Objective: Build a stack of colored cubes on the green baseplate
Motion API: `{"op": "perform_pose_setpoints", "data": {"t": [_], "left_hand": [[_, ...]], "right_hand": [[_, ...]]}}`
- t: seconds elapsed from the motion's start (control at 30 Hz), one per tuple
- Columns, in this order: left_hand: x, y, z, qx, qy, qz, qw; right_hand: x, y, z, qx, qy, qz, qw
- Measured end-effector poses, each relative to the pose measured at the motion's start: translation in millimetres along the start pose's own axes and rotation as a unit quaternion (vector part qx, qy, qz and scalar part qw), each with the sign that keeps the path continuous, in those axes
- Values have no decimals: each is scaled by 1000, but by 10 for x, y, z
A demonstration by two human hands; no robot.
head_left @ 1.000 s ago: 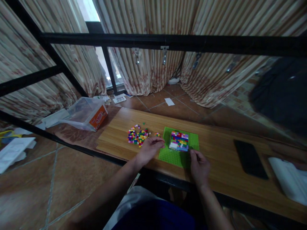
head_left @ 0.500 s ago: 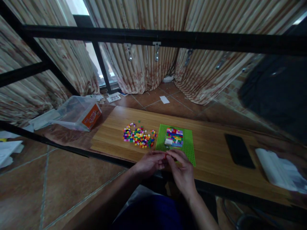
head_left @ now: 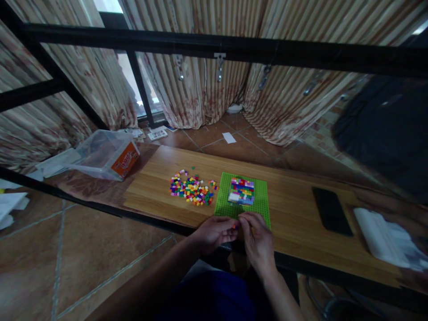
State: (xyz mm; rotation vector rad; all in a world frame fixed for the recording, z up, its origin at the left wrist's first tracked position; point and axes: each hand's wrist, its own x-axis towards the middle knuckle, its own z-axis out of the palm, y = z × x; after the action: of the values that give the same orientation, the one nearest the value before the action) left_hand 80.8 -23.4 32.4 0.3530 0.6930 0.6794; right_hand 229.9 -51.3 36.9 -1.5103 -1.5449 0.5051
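My left hand [head_left: 214, 233] is closed at the front edge of the table, with small orange and purple toy bricks [head_left: 235, 227] at its fingertips. Close beside it, my right hand [head_left: 257, 236] is pinched, thumb against fingers; whatever it holds is too small to make out. Both hands are over the near edge of a green studded baseplate [head_left: 261, 207]. A block of many-coloured bricks [head_left: 243, 191] is built up on that plate, with a whitish piece at its near left corner. Left of the plate lies a loose pile of small bricks [head_left: 192, 189].
The wooden table [head_left: 287, 214] bears a dark phone-like slab [head_left: 332, 211] and a white package [head_left: 381, 238] on the right. A clear plastic bin [head_left: 103, 154] with an orange label is at the left. A black metal bar [head_left: 200, 42] crosses above, before striped curtains [head_left: 214, 98].
My hands have drawn slightly apart and lower, toward my body. A red piece showed between the fingertips before; now orange and purple bricks show at my left hand.
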Motion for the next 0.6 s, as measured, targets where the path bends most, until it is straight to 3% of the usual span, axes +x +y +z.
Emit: {"op": "perform_pose_setpoints", "data": {"t": [0.2, 0.6], "left_hand": [[11, 24, -16, -2, -11, -23, 1000], [-12, -29, -52, 13, -32, -21, 999]], "right_hand": [[-1, -65, -53, 42, -60, 4, 997], [-58, -79, -82, 76, -101, 31, 991]]}}
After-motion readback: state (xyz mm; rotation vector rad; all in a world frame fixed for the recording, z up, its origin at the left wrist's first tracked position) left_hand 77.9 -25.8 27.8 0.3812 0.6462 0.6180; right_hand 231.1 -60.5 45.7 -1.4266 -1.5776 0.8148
